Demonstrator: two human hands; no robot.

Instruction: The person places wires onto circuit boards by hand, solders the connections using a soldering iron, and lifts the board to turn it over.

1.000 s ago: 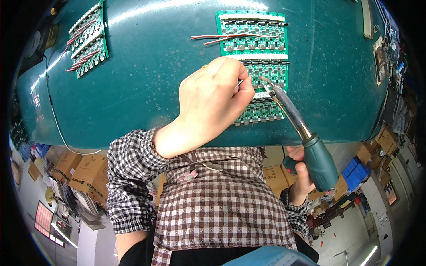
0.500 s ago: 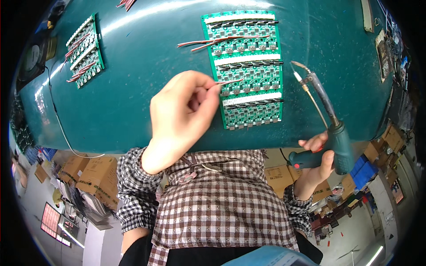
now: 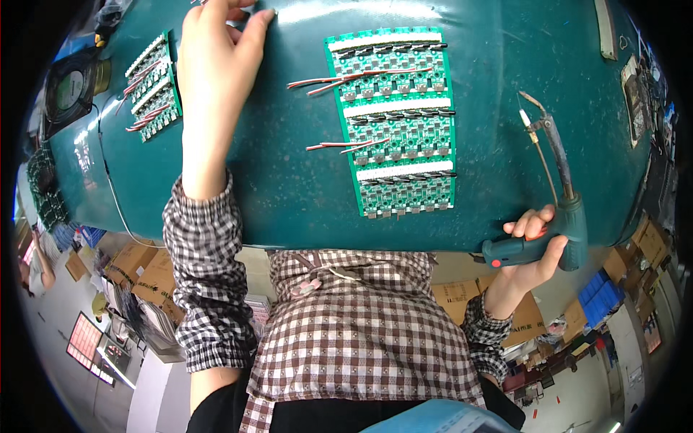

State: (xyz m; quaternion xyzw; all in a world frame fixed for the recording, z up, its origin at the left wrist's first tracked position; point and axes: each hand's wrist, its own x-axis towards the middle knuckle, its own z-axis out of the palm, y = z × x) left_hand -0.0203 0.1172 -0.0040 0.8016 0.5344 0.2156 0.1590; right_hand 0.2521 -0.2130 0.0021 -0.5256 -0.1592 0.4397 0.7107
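The work surface is a teal-green mat point(image 3: 289, 195) covering the bench from edge to edge; its near edge curves across the middle of the view, and its face shows light scuffs and glare at the far side. Below that edge, the room floor carries stacked cardboard boxes point(image 3: 137, 263) on the left and more boxes plus blue crates point(image 3: 603, 296) on the right. A round fan point(image 3: 71, 90) sits at the far left of the mat.

One large green circuit board panel point(image 3: 393, 119) lies centre-right on the mat. It has three white strips across it and two bundles of red-and-white wires point(image 3: 339, 81) leaving its left side. Two smaller panels point(image 3: 153, 90), also wired, lie side by side at the far left.

The person wears a checked shirt point(image 3: 346, 332).

The left hand point(image 3: 216, 50) is extended to the far edge of the mat, fingers loosely spread and curled at the tips. Whether it holds anything cannot be determined.

The right hand point(image 3: 530, 252) is at the near right edge, closed around the handle of one teal pistol-grip soldering iron point(image 3: 559, 187). The iron's tip points away from the person, well clear of the large panel.
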